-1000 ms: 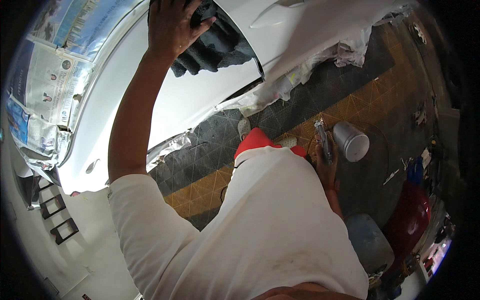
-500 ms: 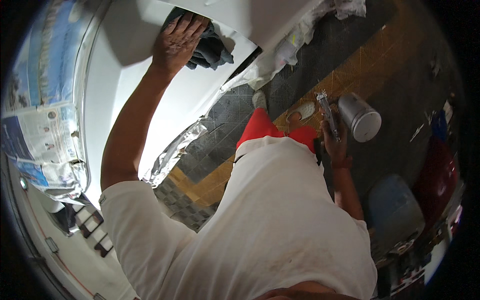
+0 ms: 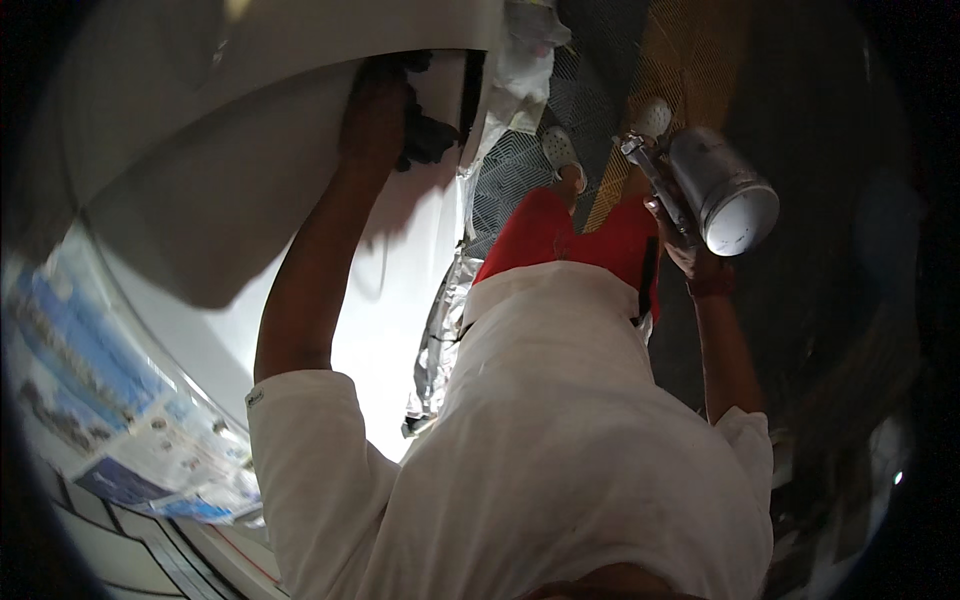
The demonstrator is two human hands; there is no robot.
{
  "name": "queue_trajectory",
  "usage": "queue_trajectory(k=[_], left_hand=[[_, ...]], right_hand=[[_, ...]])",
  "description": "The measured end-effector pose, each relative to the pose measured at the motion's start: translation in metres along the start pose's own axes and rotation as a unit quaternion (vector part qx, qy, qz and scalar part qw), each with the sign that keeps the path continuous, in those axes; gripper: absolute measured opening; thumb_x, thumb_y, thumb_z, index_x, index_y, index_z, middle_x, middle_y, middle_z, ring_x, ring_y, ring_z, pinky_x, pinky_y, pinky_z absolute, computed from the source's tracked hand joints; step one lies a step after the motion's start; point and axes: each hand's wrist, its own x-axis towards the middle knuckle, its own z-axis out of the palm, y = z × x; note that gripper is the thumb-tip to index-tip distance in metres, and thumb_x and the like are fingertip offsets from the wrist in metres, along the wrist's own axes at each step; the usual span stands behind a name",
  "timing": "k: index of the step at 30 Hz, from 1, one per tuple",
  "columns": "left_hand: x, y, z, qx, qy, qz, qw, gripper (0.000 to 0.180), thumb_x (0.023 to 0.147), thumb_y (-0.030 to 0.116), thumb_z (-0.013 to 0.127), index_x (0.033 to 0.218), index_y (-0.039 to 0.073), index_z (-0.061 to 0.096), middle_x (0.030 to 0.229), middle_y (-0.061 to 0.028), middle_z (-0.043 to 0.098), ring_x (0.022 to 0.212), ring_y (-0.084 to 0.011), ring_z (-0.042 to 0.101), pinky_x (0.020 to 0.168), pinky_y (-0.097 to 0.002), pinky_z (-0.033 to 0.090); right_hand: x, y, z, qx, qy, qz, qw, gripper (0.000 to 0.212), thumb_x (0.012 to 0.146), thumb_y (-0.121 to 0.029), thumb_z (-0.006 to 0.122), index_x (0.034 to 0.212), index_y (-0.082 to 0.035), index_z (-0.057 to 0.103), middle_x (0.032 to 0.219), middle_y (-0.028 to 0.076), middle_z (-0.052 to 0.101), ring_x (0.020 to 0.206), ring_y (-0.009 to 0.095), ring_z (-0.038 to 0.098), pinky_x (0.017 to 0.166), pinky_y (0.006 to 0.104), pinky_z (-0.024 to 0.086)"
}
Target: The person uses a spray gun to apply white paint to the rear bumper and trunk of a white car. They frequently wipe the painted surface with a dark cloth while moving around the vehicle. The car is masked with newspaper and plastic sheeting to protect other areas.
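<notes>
White curved car panel (image 3: 230,220) at L; silver metal cylinder-cup spray gun (image 3: 712,185) at R, fingers of R hand (image 3: 684,245) gripping it. Dark grey cloth (image 3: 430,140) on panel w/ L hand (image 3: 375,115); L fingers shadowed, can't tell grip.

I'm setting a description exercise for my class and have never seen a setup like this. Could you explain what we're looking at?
There is no machine here: these are a person's bare hands. The view comes from a wide fisheye camera worn on the head, looking down, so straight edges bend near the rim. The left hand is at a dark cloth against a white vehicle panel; shadow hides its exact grip. The right hand holds a metal spray gun with a cylindrical cup. Printed newspaper sheets lie at the left, and crinkled silver foil runs along the panel's right edge. Below are red shorts and pale clogs.
</notes>
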Motion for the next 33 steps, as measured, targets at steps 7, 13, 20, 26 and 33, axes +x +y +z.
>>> queue_trajectory(k=[7,13,20,26,33], left_hand=[[0.058,-0.005,0.08,0.163,-0.019,0.077,0.983,0.021,0.094,0.009,0.056,0.107,0.0,0.071,0.116,-0.022,0.067,0.112,-0.036,0.064,0.094,-0.0459,0.052],[0.093,-0.014,0.152,0.114,-0.076,0.068,0.988,0.022,0.1,0.01,0.057,0.099,0.001,0.076,0.103,-0.0216,0.075,0.094,-0.0363,0.074,0.086,-0.0458,0.059],[0.112,-0.027,0.234,0.179,-0.162,0.076,0.967,0.027,0.101,0.012,0.054,0.12,0.001,0.069,0.121,-0.0221,0.07,0.112,-0.036,0.068,0.102,-0.0483,0.052],[0.12,-0.02,0.281,0.16,-0.186,0.102,0.964,0.032,0.092,0.008,0.061,0.123,0.001,0.067,0.124,-0.0206,0.069,0.119,-0.0385,0.065,0.105,-0.0478,0.05],[0.148,-0.014,0.353,0.179,-0.265,0.001,0.947,0.037,0.096,0.007,0.057,0.132,-0.001,0.062,0.129,-0.0239,0.066,0.12,-0.0405,0.063,0.107,-0.0488,0.049]], right_hand=[[-0.049,-0.001,0.05,-0.041,-0.022,0.183,0.982,0.051,0.097,-0.026,0.078,0.14,-0.005,0.059,0.14,0.012,0.063,0.128,0.025,0.062,0.104,0.0386,0.054],[-0.059,0.01,0.08,-0.048,-0.043,0.249,0.966,0.052,0.096,-0.027,0.079,0.138,-0.005,0.06,0.137,0.012,0.064,0.126,0.024,0.063,0.103,0.0374,0.054],[-0.046,0.041,0.116,-0.046,-0.045,0.273,0.96,0.053,0.095,-0.027,0.081,0.138,-0.004,0.06,0.135,0.012,0.064,0.124,0.024,0.064,0.102,0.0366,0.054],[-0.04,0.064,0.138,-0.041,-0.04,0.275,0.96,0.055,0.094,-0.028,0.081,0.139,-0.005,0.058,0.136,0.012,0.064,0.124,0.024,0.064,0.103,0.0367,0.054],[-0.037,0.081,0.164,-0.026,-0.046,0.268,0.962,0.056,0.094,-0.028,0.081,0.14,-0.005,0.057,0.137,0.012,0.063,0.125,0.024,0.063,0.103,0.0369,0.054]])
